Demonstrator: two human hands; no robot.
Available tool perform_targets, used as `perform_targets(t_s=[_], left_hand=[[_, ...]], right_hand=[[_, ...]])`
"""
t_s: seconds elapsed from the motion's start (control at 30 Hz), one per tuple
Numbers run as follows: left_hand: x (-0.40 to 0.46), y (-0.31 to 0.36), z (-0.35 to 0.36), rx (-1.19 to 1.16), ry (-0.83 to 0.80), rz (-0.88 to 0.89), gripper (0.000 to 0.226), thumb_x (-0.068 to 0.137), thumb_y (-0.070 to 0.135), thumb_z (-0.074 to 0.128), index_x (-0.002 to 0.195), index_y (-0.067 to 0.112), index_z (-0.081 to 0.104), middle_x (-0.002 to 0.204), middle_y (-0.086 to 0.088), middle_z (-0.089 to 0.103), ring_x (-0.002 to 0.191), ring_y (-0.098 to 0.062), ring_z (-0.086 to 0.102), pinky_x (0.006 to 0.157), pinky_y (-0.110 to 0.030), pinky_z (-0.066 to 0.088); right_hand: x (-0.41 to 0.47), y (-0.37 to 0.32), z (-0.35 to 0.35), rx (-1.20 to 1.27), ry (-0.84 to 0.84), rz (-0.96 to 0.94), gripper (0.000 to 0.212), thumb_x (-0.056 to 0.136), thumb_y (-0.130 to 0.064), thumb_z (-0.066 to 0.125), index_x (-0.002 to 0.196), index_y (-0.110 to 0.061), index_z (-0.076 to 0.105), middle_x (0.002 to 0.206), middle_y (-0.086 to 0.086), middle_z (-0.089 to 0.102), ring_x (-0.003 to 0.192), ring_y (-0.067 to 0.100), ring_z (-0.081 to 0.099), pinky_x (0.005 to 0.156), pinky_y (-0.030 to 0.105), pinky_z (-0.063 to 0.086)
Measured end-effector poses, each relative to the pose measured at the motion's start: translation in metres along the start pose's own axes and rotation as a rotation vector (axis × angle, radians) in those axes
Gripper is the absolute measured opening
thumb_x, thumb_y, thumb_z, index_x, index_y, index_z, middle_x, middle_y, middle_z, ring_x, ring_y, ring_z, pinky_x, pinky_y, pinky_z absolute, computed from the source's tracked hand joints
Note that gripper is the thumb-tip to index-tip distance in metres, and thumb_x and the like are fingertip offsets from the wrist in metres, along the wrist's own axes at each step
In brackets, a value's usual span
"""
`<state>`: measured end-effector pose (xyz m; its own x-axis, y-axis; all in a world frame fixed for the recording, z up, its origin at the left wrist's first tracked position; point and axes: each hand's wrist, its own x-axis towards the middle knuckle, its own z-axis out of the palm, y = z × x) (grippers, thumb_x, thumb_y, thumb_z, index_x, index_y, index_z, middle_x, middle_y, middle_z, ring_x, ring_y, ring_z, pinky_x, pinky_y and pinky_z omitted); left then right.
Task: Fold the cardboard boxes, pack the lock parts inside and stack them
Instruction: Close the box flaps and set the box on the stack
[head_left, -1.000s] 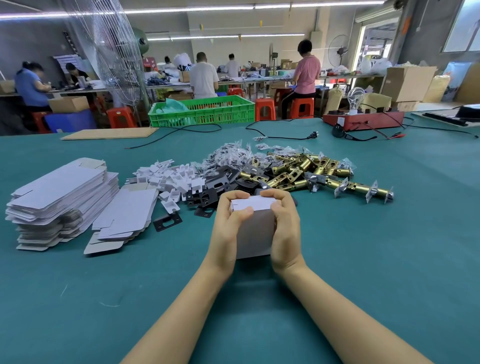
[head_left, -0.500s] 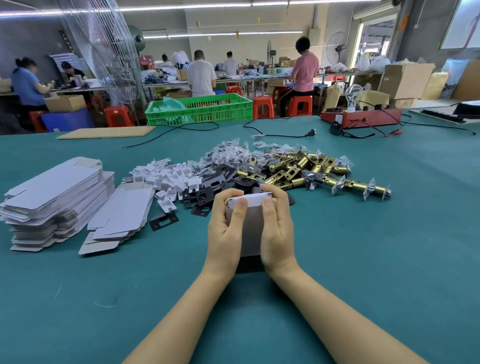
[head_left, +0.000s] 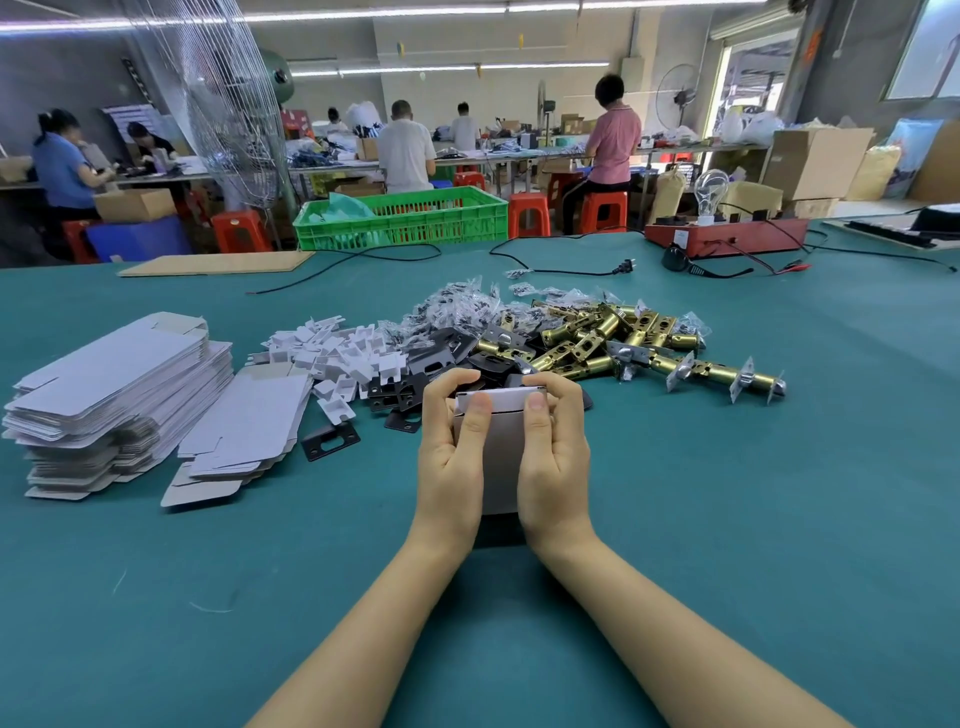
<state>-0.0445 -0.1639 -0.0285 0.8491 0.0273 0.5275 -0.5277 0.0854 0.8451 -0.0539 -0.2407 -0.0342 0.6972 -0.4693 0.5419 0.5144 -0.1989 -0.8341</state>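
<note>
cardboard box (head_left: 500, 457) stands upright on the teal table (head_left: 727, 519), gripped between your left hand (head_left: 452, 457) and right hand (head_left: 553, 457), both thumbs pressing its top flap. beyond it lie brass latches (head_left: 597, 338), black plates (head_left: 405, 389) and white inserts (head_left: 337, 353); flat box blanks (head_left: 119, 379) are stacked at left.

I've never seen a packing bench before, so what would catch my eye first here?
Front and centre, the left hand and right hand grip a small white box. Just behind it lies a glinting heap of brass latches, and left of it stand stacks of flat box blanks on the teal table.
</note>
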Motion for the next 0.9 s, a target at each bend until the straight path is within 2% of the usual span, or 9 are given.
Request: perform_targets(t_s=[0.1, 0.27, 0.53, 0.7, 0.8, 0.9], left_hand=[[-0.0004, -0.0018, 0.0007, -0.012, -0.006, 0.005, 0.016, 0.094, 0.028, 0.045, 0.107, 0.034, 0.051, 0.086, 0.034, 0.055, 0.073, 0.008, 0.048, 0.07, -0.007, 0.04], [-0.001, -0.0037, 0.0001, 0.017, -0.04, 0.058, 0.015, 0.096, 0.02, 0.042, 0.102, 0.027, 0.054, 0.093, 0.031, 0.058, 0.086, 0.009, 0.05, 0.08, -0.006, 0.037], [0.0, -0.0067, -0.0022, 0.001, -0.036, 0.043, 0.01, 0.094, 0.024, 0.046, 0.098, 0.025, 0.055, 0.086, 0.028, 0.059, 0.077, 0.007, 0.05, 0.073, -0.008, 0.04], [0.0008, -0.0081, -0.0027, 0.013, -0.038, 0.039, 0.008, 0.093, 0.027, 0.046, 0.097, 0.026, 0.053, 0.08, 0.027, 0.057, 0.074, 0.004, 0.049, 0.071, -0.012, 0.04], [0.0017, -0.0087, -0.0025, 0.037, -0.037, 0.055, 0.008, 0.094, 0.027, 0.046, 0.097, 0.026, 0.053, 0.081, 0.028, 0.057, 0.074, 0.005, 0.049, 0.072, -0.011, 0.04], [0.0022, -0.0091, -0.0022, 0.055, -0.041, 0.071, 0.007, 0.095, 0.026, 0.045, 0.097, 0.027, 0.052, 0.08, 0.03, 0.057, 0.074, 0.006, 0.05, 0.072, -0.009, 0.039]], right_hand=[[0.0008, 0.0004, -0.0007, -0.015, 0.001, -0.025, 0.015, 0.096, -0.027, 0.039, 0.098, -0.036, 0.051, 0.097, -0.006, 0.059, 0.091, 0.019, 0.055, 0.083, 0.038, 0.047], [0.0005, 0.0027, -0.0014, -0.032, 0.0, -0.046, 0.017, 0.096, -0.025, 0.039, 0.098, -0.037, 0.049, 0.099, -0.007, 0.059, 0.092, 0.015, 0.054, 0.082, 0.027, 0.043], [0.004, 0.0065, -0.0047, -0.046, -0.004, -0.078, 0.012, 0.095, -0.031, 0.042, 0.098, -0.039, 0.05, 0.101, 0.0, 0.057, 0.091, 0.005, 0.053, 0.079, 0.014, 0.04], [0.0058, 0.0085, -0.009, -0.072, -0.013, -0.182, 0.016, 0.095, -0.016, 0.047, 0.103, -0.024, 0.058, 0.1, -0.003, 0.055, 0.098, 0.008, 0.051, 0.086, 0.015, 0.038], [0.0048, 0.0062, -0.0078, -0.055, -0.015, -0.171, 0.02, 0.096, -0.013, 0.045, 0.107, -0.021, 0.059, 0.108, 0.012, 0.053, 0.106, 0.003, 0.047, 0.093, 0.012, 0.036], [0.0041, 0.004, -0.0073, -0.06, -0.034, -0.191, 0.023, 0.096, -0.009, 0.044, 0.108, -0.021, 0.059, 0.111, 0.018, 0.05, 0.107, -0.002, 0.045, 0.094, 0.01, 0.034]])
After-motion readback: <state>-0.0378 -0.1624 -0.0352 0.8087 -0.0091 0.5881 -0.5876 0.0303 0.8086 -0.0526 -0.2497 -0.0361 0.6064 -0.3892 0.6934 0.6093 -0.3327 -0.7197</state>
